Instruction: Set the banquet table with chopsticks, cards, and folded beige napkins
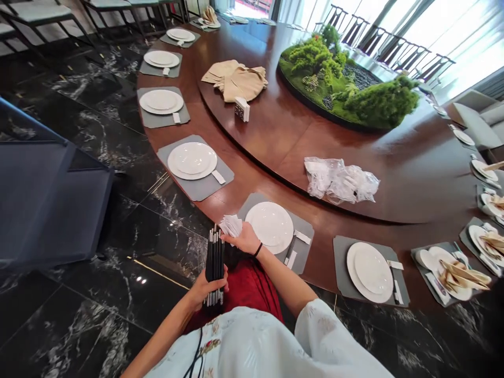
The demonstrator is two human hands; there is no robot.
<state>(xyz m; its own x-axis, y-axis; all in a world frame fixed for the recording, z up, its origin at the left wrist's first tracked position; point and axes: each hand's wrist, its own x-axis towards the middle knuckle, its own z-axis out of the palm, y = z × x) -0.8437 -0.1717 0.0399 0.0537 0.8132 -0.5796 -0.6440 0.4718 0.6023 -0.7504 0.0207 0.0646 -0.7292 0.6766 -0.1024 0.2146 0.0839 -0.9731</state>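
Note:
A bundle of black chopsticks with silver ends (pixel 214 257) stands upright in my left hand (pixel 205 290), whose fingers wrap round its lower part. My right hand (pixel 248 240), with a dark band at the wrist, grips a fanned stack of white paper slips (pixel 231 226) beside the top of the chopsticks. Right by that hand, white stacked plates (pixel 270 226) rest on a grey placemat (pixel 258 200). On the mat's right side lie a dark chopstick pair (pixel 290 247) with a white sleeve at its lower end and a white rest (pixel 302 237) near its top.
The round wooden table (pixel 244 181) carries a turntable (pixel 275 142) with a green moss centrepiece (pixel 315 68), folded beige napkins (pixel 236 79), a small card holder (pixel 242 109) and a crumpled plastic bag (pixel 340 180). Several place settings ring the edge. A dark blue cart (pixel 51 194) stands left.

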